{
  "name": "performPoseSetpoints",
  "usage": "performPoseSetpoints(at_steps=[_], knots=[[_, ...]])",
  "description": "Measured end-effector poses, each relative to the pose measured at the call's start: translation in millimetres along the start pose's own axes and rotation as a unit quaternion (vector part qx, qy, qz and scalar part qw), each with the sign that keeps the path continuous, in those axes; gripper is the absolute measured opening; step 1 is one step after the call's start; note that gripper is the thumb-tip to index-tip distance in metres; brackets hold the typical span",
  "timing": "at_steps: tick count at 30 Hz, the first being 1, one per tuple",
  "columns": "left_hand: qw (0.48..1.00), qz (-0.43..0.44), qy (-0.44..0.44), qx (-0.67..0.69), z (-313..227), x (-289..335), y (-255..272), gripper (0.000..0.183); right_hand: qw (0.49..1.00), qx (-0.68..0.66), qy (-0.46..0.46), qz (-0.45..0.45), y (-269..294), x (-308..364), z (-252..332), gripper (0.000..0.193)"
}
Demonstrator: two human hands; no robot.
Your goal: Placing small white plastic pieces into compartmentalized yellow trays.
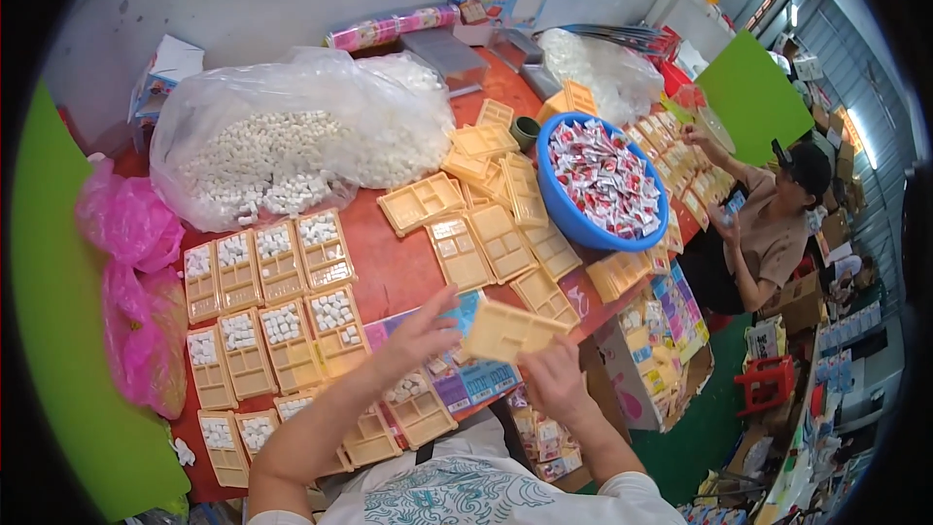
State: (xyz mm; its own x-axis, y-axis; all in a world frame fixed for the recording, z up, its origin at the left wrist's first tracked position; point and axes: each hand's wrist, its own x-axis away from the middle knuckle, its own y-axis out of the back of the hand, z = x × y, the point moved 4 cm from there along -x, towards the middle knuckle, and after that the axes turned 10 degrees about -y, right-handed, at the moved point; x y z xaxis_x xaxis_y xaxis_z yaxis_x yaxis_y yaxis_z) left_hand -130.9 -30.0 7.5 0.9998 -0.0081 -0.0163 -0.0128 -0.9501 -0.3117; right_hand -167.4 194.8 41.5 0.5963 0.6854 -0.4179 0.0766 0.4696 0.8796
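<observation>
My right hand [556,376] grips a pale yellow compartment tray [510,331] by its right end, tilted above the table's front edge. My left hand [423,333] is to the left of that tray, fingers stretched and apart, holding nothing. Beneath my left hand and arm are printed blue and purple cardboard sheets [491,381] and a tray [424,416] with small white pieces in one compartment. Rows of similar trays [282,272] stand at the left, white pieces in their upper compartments. Part of the nearest row is hidden by my left forearm.
A clear bag [292,151] of white pieces lies behind the rows. Loose trays [501,243] are heaped beside a blue basin [556,196] of small red-and-white packets. Pink bags [136,282] hang at the left. At the right, a person [768,224] works over more trays. An open carton [637,369] stands below.
</observation>
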Motion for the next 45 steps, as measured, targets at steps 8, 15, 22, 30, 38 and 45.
performPoseSetpoints(at_steps=[8, 15, 22, 30, 38, 45], knots=[[0.969, 0.112, 0.215, 0.057, -9, -2, 58, 0.045, 0.958, -0.008, 0.279, 0.071, -31, -75, 35, 0.031], [0.985, -0.109, 0.120, 0.064, -19, 13, 143, 0.027, 0.937, -0.096, 0.330, 0.067, -94, -172, 68, 0.036], [0.927, -0.352, -0.086, 0.094, -61, 26, 228, 0.036, 0.947, -0.297, 0.112, 0.053, -179, -337, 90, 0.027], [0.871, -0.445, -0.168, 0.125, -66, -4, 290, 0.030, 0.966, -0.001, -0.082, 0.245, -280, -437, 92, 0.034], [0.852, -0.484, -0.164, 0.111, -48, -46, 316, 0.033, 0.961, 0.021, -0.045, 0.274, -325, -463, 69, 0.020], [0.839, -0.505, -0.158, 0.126, -33, -72, 311, 0.034, 0.952, -0.228, -0.031, 0.204, -315, -462, 87, 0.020]])
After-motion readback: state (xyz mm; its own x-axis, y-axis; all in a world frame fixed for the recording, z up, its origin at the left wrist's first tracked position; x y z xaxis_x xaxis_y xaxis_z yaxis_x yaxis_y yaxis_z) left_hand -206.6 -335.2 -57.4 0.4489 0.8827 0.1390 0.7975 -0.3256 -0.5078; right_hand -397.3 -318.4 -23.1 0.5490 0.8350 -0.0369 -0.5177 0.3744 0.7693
